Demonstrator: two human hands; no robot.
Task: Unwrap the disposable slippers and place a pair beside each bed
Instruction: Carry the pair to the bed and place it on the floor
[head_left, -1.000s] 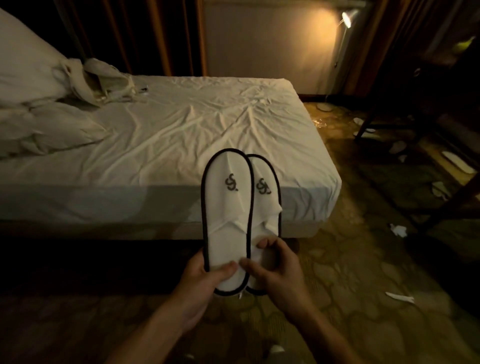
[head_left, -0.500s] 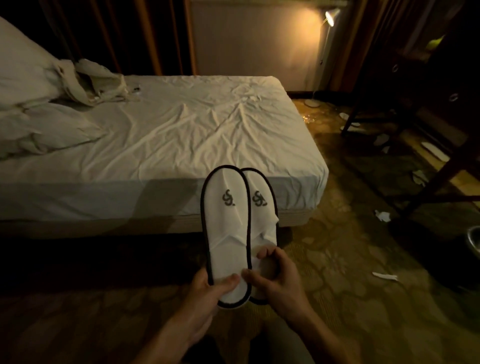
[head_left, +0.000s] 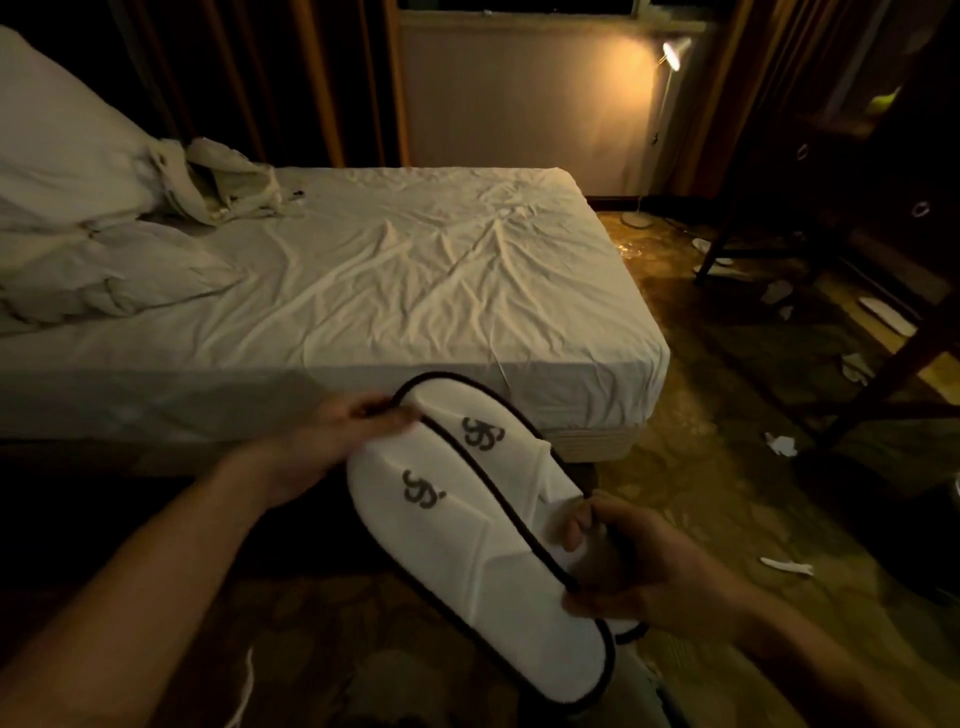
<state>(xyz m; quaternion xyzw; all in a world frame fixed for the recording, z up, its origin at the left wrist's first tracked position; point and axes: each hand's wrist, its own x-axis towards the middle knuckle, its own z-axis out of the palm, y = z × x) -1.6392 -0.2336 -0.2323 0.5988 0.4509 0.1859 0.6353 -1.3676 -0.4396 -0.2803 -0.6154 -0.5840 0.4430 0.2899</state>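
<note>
A pair of white disposable slippers (head_left: 483, 525) with dark trim and a dark logo on each lies stacked and overlapping in both my hands, tilted with the toes up-left. My left hand (head_left: 332, 441) pinches the toe end of the pair. My right hand (head_left: 634, 566) grips the heel end, thumb on top. The pair hangs low over the patterned carpet, just in front of the near side of the bed (head_left: 415, 291) with its wrinkled white sheet.
Pillows (head_left: 78, 218) and a crumpled cloth (head_left: 223, 182) lie at the bed's head, left. A lit floor lamp (head_left: 670, 57) stands by the far wall. Dark wooden furniture (head_left: 831, 171) fills the right. Several white scraps (head_left: 779, 444) litter the carpet (head_left: 701, 493).
The pair has tipped from upright to a slant and dropped lower. My left hand has shifted from the heel end to the toe end; my right hand stays at the heels.
</note>
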